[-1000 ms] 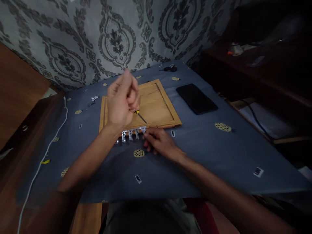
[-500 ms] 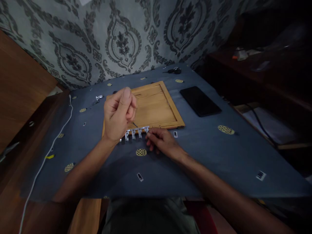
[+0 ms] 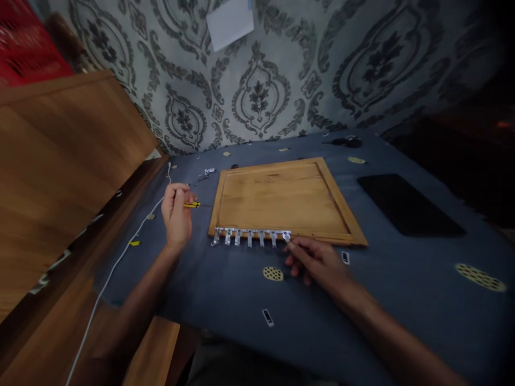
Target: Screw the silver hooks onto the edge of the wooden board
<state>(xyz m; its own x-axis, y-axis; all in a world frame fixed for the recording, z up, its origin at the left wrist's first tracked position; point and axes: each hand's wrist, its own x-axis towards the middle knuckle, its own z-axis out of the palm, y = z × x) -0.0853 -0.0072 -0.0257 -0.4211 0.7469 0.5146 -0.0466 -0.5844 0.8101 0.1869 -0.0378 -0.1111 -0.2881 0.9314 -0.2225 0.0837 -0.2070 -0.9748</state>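
My left hand (image 3: 175, 215) is closed around a screwdriver with a yellow and black handle (image 3: 192, 205). Its thin shaft points right, toward the left edge of a framed wooden board (image 3: 277, 198). Along the board's front edge runs a silver metal hook rail (image 3: 250, 234) with several hooks hanging over the side. The fingers of my right hand (image 3: 316, 260) pinch the rail's rightmost hook. The board lies flat on the dark blue patterned tablecloth (image 3: 241, 295).
A black tablet-like slab (image 3: 408, 203) lies right of the board. Behind it, near the wall, is a small dark object (image 3: 348, 141). Small silver metal parts (image 3: 207, 173) lie at the back left. A white cable (image 3: 116, 265) runs along the table's left side, beside a wooden cabinet (image 3: 68, 161).
My left hand has moved left, from above the rail to beyond the board's left edge, with the screwdriver. My right hand stays at the rail's right end. The view has turned left.
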